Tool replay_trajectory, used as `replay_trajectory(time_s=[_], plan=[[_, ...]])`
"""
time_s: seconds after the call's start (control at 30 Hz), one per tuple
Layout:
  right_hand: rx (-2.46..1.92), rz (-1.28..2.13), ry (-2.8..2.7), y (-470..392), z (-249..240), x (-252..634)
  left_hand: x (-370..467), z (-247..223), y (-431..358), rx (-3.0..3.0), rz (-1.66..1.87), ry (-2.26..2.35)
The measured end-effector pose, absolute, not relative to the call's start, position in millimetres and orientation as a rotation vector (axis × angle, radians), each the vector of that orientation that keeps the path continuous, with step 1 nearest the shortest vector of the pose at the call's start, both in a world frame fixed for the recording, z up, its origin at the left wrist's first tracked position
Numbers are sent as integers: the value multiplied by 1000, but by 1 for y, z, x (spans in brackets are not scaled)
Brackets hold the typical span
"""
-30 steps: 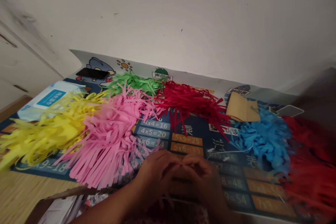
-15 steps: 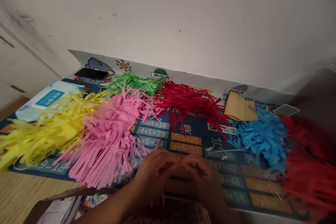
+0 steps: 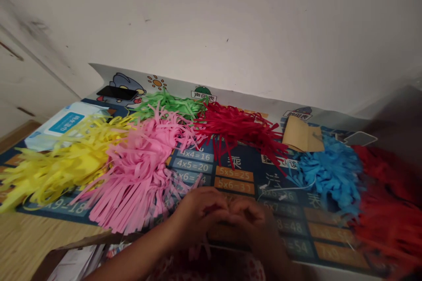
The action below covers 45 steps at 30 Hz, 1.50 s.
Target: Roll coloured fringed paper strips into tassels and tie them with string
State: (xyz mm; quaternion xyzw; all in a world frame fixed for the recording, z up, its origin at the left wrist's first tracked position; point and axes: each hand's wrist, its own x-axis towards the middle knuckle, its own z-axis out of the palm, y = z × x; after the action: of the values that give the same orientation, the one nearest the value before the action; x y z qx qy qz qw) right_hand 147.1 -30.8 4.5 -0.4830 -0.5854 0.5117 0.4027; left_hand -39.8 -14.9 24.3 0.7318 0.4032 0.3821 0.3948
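Pink strips (image 3: pixel 199 251) show just below the left hand (image 3: pixel 199 210), its curled fingers meeting those of the right hand (image 3: pixel 255 218) over the printed mat (image 3: pixel 194 166) (whether either grips anything, I cannot tell from here). A pink fringed bundle (image 3: pixel 138 175) lies just beside the left hand; a blue bundle (image 3: pixel 332 175) sits right of the right hand, a crimson bundle (image 3: pixel 239 128) beyond both.

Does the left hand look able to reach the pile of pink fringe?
Probably yes: the left hand is beside the pile of pink fringe, with nothing visible between, though it meets the right hand.
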Motion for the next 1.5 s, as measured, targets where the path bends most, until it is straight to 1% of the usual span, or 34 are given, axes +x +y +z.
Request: replay_trajectory(time_s=[0.07,0.13,0.27,0.43,0.6,0.8,0.93,1.17,1.37,1.43,1.5], plan=[[-1259,1318,-1469,-30,5,150,-40,23,-15,1886,983,1046],[-1309,1256,-1483,-30,6,152,-40,21,-16,1974,1060,1065],[-1297,1136,-1566,-31,12,154,-39,16,-19,2242,1260,956],[-1250,941,-1658,-33,19,152,-36,19,-20,2304,1302,967],[-1224,845,-1706,-34,21,152,-35,19,-19,2302,1334,907],[-1197,791,-1750,-35,14,152,-33,18,-16,2343,1248,938],[-1180,753,-1794,-34,9,152,-29,13,-15,2379,1113,1023],[-1291,833,-1702,-30,5,154,-20,-1,-13,2379,1074,1151],[-1264,891,-1629,-32,2,150,-20,-17,-8,2195,679,1197],[-1269,846,-1702,-24,0,170,-27,-21,-7,2219,746,1101],[-1450,650,-1706,-10,-3,211,-35,-20,-7,2178,890,1038]])
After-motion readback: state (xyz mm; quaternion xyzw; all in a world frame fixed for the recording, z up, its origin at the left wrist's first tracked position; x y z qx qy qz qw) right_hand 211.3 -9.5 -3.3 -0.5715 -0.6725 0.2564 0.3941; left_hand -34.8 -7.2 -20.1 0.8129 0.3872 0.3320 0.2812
